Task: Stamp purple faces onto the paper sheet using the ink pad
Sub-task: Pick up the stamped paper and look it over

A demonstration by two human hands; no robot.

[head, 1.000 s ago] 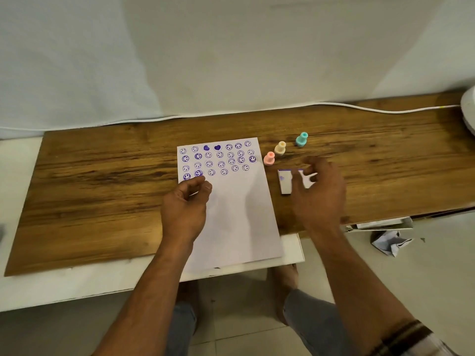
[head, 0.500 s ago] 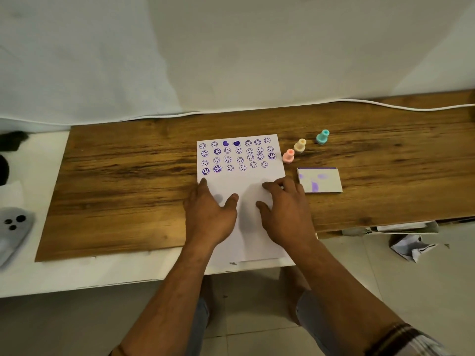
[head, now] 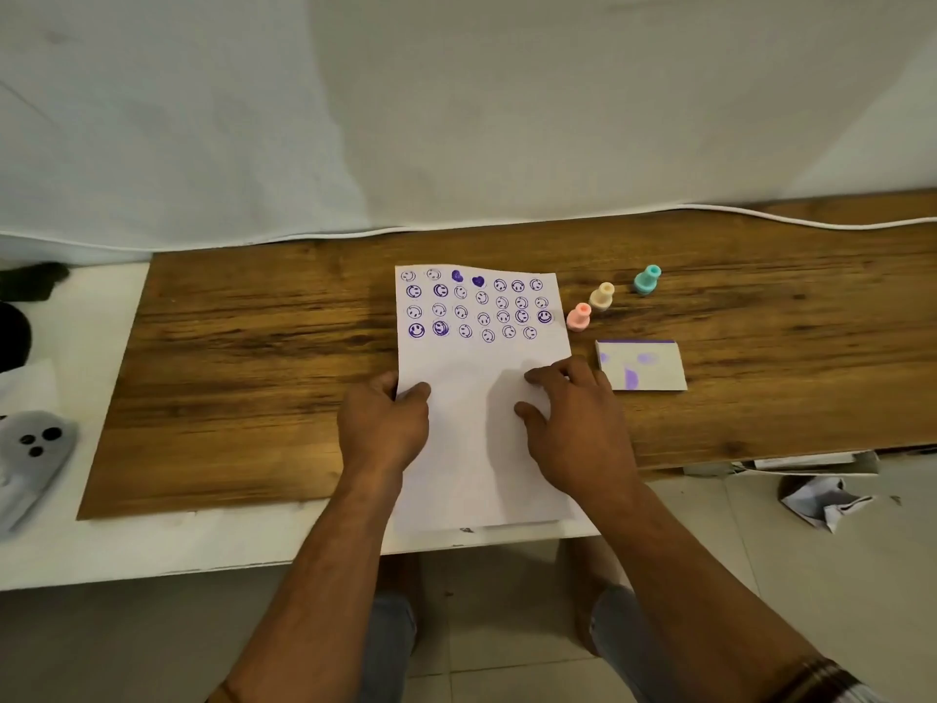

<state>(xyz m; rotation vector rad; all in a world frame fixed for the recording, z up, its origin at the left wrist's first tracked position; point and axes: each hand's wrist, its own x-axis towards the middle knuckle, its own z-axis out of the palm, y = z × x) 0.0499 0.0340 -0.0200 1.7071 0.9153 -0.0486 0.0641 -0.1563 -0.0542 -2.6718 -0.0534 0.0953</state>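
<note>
The white paper sheet (head: 476, 449) lies on the wooden board, its far part covered with several rows of purple smiley faces and two hearts. Its far edge looks wavy and slightly raised. My left hand (head: 383, 428) pinches the sheet's left edge, thumb on top. My right hand (head: 578, 423) lies on the sheet's right edge with fingers and thumb spread on the paper. The white ink pad (head: 644, 366), smeared with purple, sits just right of my right hand. Pink (head: 578, 317), cream (head: 602, 296) and teal (head: 647, 280) stamps stand in a diagonal row behind it.
The wooden board (head: 253, 378) rests on a white table (head: 101, 555). A grey object with dark dots (head: 33, 449) and dark items sit at the left edge. A white cable (head: 811, 223) runs along the back. Crumpled paper (head: 824, 502) lies on the floor at right.
My right hand left the ink pad and came down on the sheet. My left hand shifted to the sheet's left edge and pinched it. The sheet's far edge has risen slightly.
</note>
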